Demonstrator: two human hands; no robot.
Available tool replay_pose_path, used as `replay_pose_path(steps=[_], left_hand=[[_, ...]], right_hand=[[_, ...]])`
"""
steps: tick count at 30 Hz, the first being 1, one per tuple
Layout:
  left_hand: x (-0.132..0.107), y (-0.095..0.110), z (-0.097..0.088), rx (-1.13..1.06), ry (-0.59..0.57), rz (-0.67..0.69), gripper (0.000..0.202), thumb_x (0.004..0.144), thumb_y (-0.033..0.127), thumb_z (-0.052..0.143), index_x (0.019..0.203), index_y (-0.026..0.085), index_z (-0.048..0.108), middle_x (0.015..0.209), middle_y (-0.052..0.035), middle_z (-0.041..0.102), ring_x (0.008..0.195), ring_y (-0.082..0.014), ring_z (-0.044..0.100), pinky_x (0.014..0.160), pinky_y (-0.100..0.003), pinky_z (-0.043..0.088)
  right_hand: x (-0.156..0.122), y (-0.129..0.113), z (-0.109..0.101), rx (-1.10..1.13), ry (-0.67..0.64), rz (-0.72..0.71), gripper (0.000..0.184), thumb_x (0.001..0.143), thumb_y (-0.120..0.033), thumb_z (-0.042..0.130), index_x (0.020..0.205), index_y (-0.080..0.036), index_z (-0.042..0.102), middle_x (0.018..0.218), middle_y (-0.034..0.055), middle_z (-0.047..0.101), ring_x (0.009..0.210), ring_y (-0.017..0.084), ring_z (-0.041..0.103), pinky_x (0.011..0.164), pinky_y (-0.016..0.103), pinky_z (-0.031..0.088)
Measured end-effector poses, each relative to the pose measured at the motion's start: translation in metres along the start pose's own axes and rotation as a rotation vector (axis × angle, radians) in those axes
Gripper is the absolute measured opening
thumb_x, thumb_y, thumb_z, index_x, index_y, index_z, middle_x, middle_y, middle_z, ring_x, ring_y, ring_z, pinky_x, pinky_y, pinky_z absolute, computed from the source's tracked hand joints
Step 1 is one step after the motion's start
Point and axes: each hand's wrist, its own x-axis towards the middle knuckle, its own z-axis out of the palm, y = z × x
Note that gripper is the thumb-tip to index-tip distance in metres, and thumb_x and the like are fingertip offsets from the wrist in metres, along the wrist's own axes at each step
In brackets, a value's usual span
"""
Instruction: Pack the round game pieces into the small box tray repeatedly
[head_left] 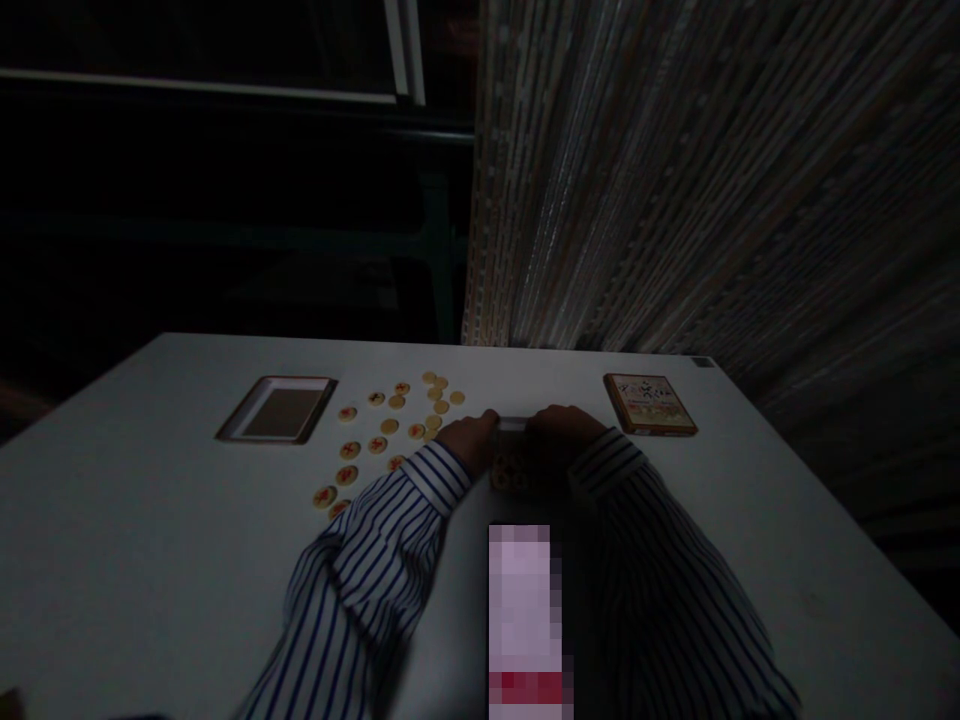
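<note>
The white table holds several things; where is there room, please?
Bare patches: left of the left sleeve, nearer than the tray; right of the right sleeve, nearer than the patterned box. Crowded: the middle, with discs and hands.

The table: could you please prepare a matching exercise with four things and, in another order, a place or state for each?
1. Discs
2. Tray
3. Printed box
4. Hands

A. on the right side of the table
B. at the ends of striped sleeves
C. round and scattered
D. rectangular and open on top

Pairs: 1-C, 2-D, 3-A, 4-B
</note>
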Motion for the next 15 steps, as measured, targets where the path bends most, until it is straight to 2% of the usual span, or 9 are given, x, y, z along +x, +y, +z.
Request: replay_pose_path(steps=[10,15], left_hand=[[0.0012,-0.0018,0.0046,0.007,0.018,0.004,0.032,0.081,0.025,0.038,0.113,0.02,0.039,0.092,-0.0127,0.063,0.085,-0.0234,0.061,0.067,-0.032,0.044],[0.001,-0.0015,0.0037,0.013,0.027,0.002,0.032,0.082,0.026,0.036,0.112,0.02,0.04,0.09,-0.012,0.063,0.082,-0.0227,0.062,0.064,-0.031,0.044]], right_hand=[[0.0005,0.0009,-0.0014,-0.009,-0.016,-0.019,0.027,0.074,-0.031,0.046,0.089,-0.02,0.065,0.09,0.0103,0.066,0.083,0.024,0.061,0.067,0.035,0.046],[-0.0005,-0.0007,-0.0028,-0.004,-0.032,-0.007,0.025,0.071,-0.032,0.051,0.087,-0.02,0.066,0.087,0.0098,0.066,0.081,0.022,0.061,0.066,0.031,0.046]])
